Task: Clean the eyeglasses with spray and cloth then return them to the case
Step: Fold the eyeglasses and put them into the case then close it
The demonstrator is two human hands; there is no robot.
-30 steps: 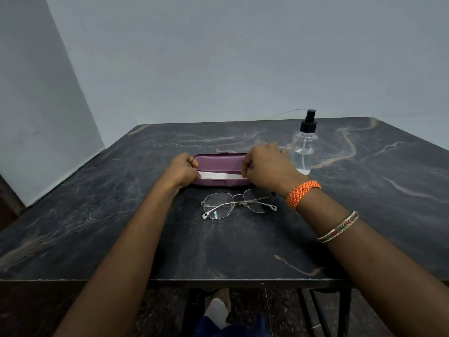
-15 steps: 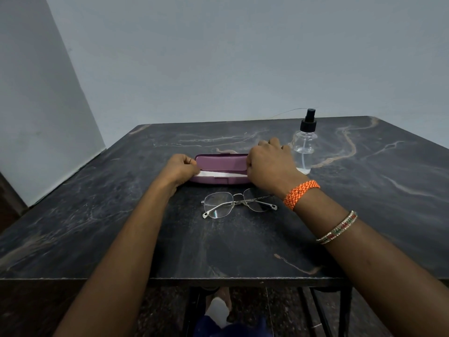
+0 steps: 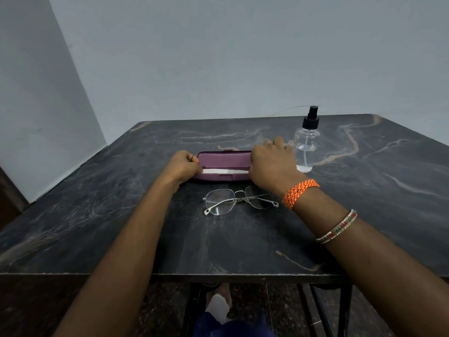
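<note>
Lying crosswise mid-table, the purple case runs left to right, lid open, white cloth inside. The left hand pinches its left end; the right hand covers its right end, grip hidden. Eyeglasses lie folded just nearer, parallel. The spray bottle stands upright at right. Bare dark table surrounds them.

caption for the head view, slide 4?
Both hands, left hand and right hand, at the open purple case; eyeglasses lie folded nearby, spray bottle stands beside.
</note>
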